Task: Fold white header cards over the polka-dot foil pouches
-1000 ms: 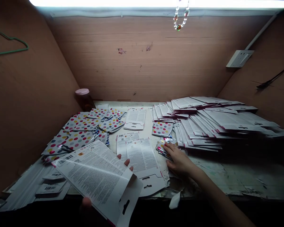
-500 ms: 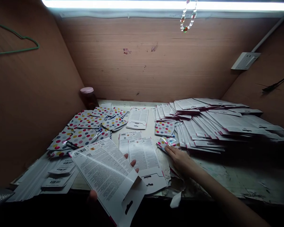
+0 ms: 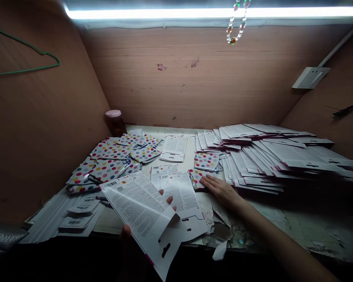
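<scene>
A printed white card sleeve (image 3: 141, 211) with a barcode and a hang hole is gripped in my left hand (image 3: 167, 199). Its end with the hole faces me, and the flap there stands partly open. Most of that hand is hidden behind the sleeve; fingertips show on the right, the thumb on the left. On a polka-dot packet (image 3: 196, 178), my right hand (image 3: 222, 190) lies with its fingers stretched out, thumb hidden. Just behind is another dotted packet (image 3: 206, 161). Two printed sleeves (image 3: 179, 196) lie overlapping beneath the held one.
Dotted packets (image 3: 111, 150) are heaped at left, near barcode labels (image 3: 79, 221) and a lidded jar (image 3: 115, 123). A small sleeve stack (image 3: 173, 148) lies at the back. Many sleeves (image 3: 267, 156) are piled at right. Torn paper (image 3: 220, 250) hangs off the front edge.
The dotted packet under my right hand has shifted left and lies flatter. My left hand still holds the sleeve. The whole view has shifted slightly.
</scene>
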`<move>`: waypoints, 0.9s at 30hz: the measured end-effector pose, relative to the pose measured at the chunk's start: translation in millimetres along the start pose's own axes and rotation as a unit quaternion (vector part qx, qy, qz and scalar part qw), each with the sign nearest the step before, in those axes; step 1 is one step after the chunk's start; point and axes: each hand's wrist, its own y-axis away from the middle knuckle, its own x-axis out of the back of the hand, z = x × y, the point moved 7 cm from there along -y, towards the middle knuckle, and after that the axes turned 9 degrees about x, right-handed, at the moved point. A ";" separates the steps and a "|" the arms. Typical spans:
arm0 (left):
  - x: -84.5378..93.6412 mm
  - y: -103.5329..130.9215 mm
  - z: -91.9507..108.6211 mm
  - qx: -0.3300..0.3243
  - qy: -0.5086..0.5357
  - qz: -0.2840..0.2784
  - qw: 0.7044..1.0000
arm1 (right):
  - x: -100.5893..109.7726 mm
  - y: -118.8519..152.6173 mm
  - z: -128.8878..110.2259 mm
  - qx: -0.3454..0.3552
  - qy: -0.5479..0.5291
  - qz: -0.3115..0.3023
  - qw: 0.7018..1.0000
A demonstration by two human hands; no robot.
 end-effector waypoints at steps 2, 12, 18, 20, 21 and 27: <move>3.1 1.6 5.3 -0.016 0.014 0.025 0.999 | 11.6 -2.5 -16.8 0.017 0.002 0.042 0.999; -26.3 6.1 20.3 -0.047 0.117 0.144 0.982 | 85.3 12.4 -180.9 0.190 -0.058 0.138 0.970; -42.3 2.5 16.1 -0.053 0.061 0.157 0.984 | 77.2 1.3 -196.3 0.182 0.006 0.083 0.980; -41.4 3.7 15.7 -0.059 0.046 0.150 0.986 | 79.3 -3.4 -197.2 0.175 0.000 0.090 0.981; -40.9 4.4 16.2 -0.064 0.045 0.142 0.987 | 80.9 -5.1 -198.0 0.175 0.001 0.092 0.980; -45.2 6.6 16.0 -0.088 0.060 0.123 0.987 | 82.7 -5.0 -198.2 0.143 0.032 0.107 0.983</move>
